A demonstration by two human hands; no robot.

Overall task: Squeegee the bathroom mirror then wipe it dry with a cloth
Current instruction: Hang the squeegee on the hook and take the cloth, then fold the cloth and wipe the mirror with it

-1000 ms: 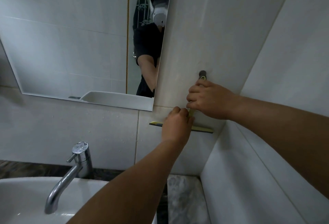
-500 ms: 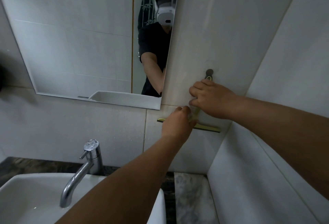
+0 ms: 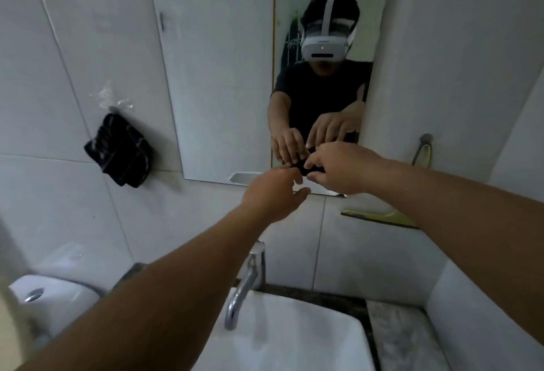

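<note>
Yellow-green squeegee (image 3: 382, 217) is hung on the tiled wall, right of the mirror (image 3: 223, 76).
Both hands are raised at the mirror's lower edge: left hand (image 3: 272, 194) loosely spread, right hand (image 3: 338, 169) pinching something dark. A black cloth (image 3: 119, 149) hangs left.

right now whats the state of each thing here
squeegee: hung on the wall, untouched
dark cloth: hanging on the wall left of the mirror
left hand: open, empty
right hand: fingers on something small and dark, unclear
tap: no water running
</note>
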